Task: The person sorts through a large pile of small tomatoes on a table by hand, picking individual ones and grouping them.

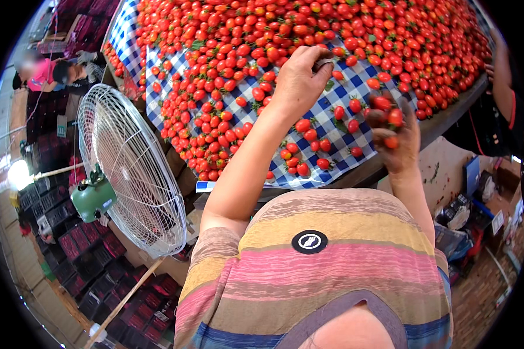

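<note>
A broad heap of red cherry tomatoes (239,29), many with green stems, spreads over a blue-and-white checked cloth (355,70). My left hand (303,78) is over the middle of the cloth at the heap's near edge, its fingers curled in. A small pale bit shows by its thumb; what the fingers hold is hidden. At the table's near right edge, my right hand (397,136) is turned palm up and slightly blurred, its fingers curled round a few cherry tomatoes (395,117). Loose tomatoes (308,145) lie on the cloth between my two arms.
A large fan (131,168) with a wire cage and green motor stands close to my left. Stacked dark crates (99,250) lie beyond it. Another person (41,72) in pink is at far left; another person's arm (502,81) reaches the table's right edge.
</note>
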A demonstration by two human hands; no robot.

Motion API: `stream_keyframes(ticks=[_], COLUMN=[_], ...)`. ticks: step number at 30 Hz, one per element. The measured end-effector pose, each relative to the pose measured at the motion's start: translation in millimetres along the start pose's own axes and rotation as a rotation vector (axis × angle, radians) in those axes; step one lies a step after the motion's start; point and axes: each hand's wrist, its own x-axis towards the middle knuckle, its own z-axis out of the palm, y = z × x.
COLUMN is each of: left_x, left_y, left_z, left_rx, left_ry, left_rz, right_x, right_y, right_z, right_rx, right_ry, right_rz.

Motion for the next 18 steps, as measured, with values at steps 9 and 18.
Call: stream_keyframes(ticks=[9, 18], left_x=[-59.3, -176.8], left_y=[-21.4, -63.7], left_z=[61.1, -103.5], left_rx=[0.432, 0.876], left_ry=[-0.313, 0.015], left_rz=[0.239, -0.274], right_x=[-124.2, -41.4], right_y=[-122.7, -40.5], right_z=[-127.4, -38.7], right_rx=[-1.564, -2.154], right_ry=[0.659, 0.25], right_rz=[-0.773, -0.979])
